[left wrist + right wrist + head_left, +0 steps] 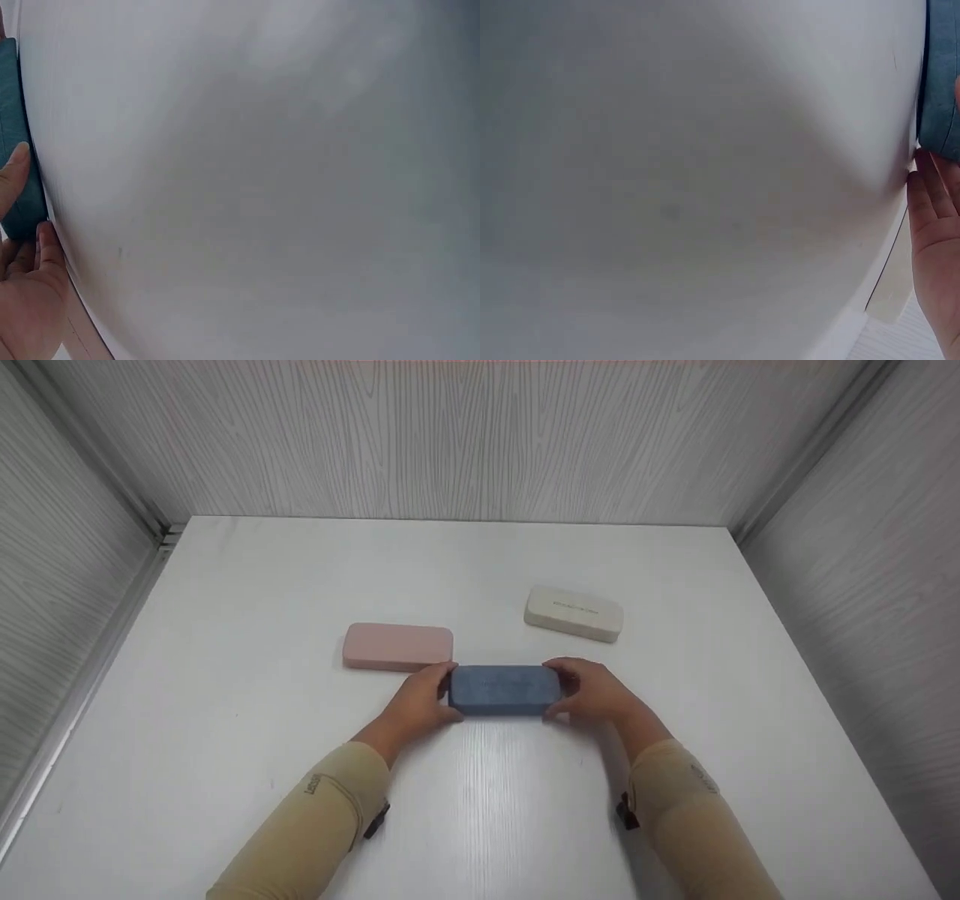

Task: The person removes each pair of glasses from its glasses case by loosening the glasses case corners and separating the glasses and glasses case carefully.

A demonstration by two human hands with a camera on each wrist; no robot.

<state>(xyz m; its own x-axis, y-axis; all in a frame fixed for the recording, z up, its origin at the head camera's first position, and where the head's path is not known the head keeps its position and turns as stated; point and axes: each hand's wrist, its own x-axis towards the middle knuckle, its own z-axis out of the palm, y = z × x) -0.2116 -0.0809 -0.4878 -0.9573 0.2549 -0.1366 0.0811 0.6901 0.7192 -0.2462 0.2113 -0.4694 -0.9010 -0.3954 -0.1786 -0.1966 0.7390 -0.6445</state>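
Observation:
A blue glasses case (505, 689) lies on the white table between both hands, its long side facing the person. My left hand (420, 701) grips its left end, thumb at the near side and fingers at the far corner. At the opposite end, my right hand (596, 690) holds the case in the same way. In the left wrist view, the left thumb (13, 176) presses against the front of the blue case (13, 112). The right wrist view catches the right hand (936, 247) at the end of the case (939, 97), cut off by the frame edge.
A pink glasses case (398, 646) lies just beyond the left hand, close to the blue one. Farther back on the right, a cream glasses case (574, 613) with small lettering sits at a slant. Wood-grain panels (465, 442) enclose the white table (225, 720) at the back and sides.

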